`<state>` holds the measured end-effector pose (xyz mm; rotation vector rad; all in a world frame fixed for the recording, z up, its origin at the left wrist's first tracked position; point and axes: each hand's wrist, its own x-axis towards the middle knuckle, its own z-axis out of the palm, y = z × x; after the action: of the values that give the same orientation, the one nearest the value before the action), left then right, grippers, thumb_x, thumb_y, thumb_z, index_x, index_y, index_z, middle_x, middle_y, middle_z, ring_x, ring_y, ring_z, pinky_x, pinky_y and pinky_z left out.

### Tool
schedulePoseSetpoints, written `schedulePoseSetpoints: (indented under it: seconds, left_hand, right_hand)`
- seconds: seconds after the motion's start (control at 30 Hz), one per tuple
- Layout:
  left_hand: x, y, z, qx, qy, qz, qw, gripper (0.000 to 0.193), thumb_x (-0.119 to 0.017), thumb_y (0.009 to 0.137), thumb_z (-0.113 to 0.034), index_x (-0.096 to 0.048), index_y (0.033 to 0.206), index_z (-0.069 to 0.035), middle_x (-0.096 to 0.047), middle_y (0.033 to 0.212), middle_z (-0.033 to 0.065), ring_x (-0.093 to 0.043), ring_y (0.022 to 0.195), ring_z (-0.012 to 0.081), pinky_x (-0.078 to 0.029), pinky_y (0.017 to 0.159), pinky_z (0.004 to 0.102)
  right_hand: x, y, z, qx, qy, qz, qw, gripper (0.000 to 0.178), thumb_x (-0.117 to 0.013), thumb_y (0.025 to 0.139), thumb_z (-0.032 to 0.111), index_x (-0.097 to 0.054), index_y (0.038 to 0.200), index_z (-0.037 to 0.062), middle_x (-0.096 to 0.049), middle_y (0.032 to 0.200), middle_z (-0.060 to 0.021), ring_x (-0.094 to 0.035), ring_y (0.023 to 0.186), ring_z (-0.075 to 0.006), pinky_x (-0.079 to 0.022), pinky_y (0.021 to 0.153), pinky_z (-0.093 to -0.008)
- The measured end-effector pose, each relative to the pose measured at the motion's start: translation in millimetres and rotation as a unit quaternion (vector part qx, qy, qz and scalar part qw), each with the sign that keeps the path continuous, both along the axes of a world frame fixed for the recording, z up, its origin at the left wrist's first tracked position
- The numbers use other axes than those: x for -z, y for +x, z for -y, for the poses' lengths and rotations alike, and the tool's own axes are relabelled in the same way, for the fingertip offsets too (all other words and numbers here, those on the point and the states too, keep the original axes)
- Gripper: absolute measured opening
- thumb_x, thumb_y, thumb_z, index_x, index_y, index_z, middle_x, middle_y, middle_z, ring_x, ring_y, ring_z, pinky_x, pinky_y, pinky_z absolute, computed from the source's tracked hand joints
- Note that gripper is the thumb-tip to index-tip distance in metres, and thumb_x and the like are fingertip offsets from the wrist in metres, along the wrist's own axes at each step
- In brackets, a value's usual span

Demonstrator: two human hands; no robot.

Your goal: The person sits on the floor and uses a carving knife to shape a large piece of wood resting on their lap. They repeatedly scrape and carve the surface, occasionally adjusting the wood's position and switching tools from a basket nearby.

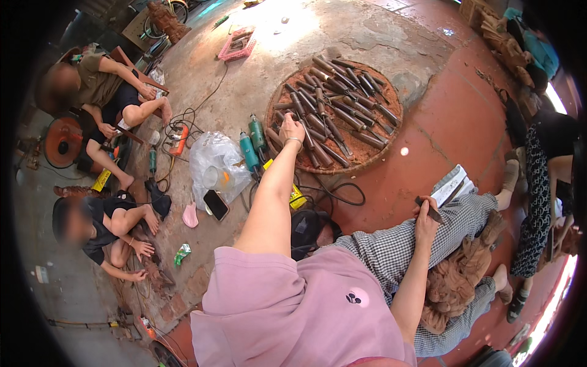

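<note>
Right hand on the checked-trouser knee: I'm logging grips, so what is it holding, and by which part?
The right hand holds a dark metal carving chisel around its handle end, blade pointing right over the knee.

Red tiled floor (452, 116); worn grey concrete patch (342, 30); daylight.

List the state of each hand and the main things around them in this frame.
left hand: stretched out, fingers on the chisels in the tray
right hand: gripping a chisel on the knee
round tray: on the floor, full of chisels
wood carving: resting in the lap
phone: on the floor, screen dark
</note>
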<state>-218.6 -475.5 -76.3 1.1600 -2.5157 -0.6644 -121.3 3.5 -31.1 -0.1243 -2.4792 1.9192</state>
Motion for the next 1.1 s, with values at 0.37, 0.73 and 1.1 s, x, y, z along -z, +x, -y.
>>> schedulePoseSetpoints:
  seconds: [0.37, 0.73, 1.1]
  left_hand:
    - [-31.5, -21.9, -31.3, 0.044, -0.08, 0.134, 0.987, 0.031, -0.069, 0.087, -0.03, -0.071, 0.105, -0.006, -0.061, 0.123, 0.0148, -0.062, 0.113, 0.0355, -0.053, 0.093, 0.0477]
    - [-68.8, -47.0, -37.4, -0.043, 0.052, 0.169, 0.983, 0.042, -0.072, 0.077, -0.032, -0.074, 0.111, -0.008, -0.071, 0.12, 0.0152, -0.068, 0.112, 0.0288, -0.055, 0.095, 0.0383]
    - [-14.4, -41.6, 1.0, 0.023, 0.128, 0.105, 0.986, 0.017, -0.075, 0.074, -0.021, -0.077, 0.081, -0.006, -0.075, 0.072, 0.0073, -0.074, 0.075, 0.0206, -0.058, 0.076, 0.0338]
  right_hand:
    - [-2.9, 0.4, -1.4, 0.009, 0.008, 0.015, 1.0, 0.025, -0.046, 0.107, 0.022, -0.063, 0.107, 0.0033, -0.061, 0.074, -0.0036, -0.059, 0.066, -0.0107, -0.049, 0.061, -0.0272]
    - [1.5, -0.4, -3.1, 0.02, 0.008, -0.001, 1.0, 0.026, -0.045, 0.108, 0.024, -0.062, 0.106, 0.0044, -0.06, 0.071, -0.0027, -0.055, 0.062, -0.0098, -0.044, 0.058, -0.0265]
    - [0.3, -0.8, -3.2, 0.0, 0.003, -0.011, 1.0, 0.024, -0.046, 0.106, 0.02, -0.063, 0.105, 0.0029, -0.061, 0.074, -0.0049, -0.058, 0.064, -0.0114, -0.047, 0.059, -0.0276]
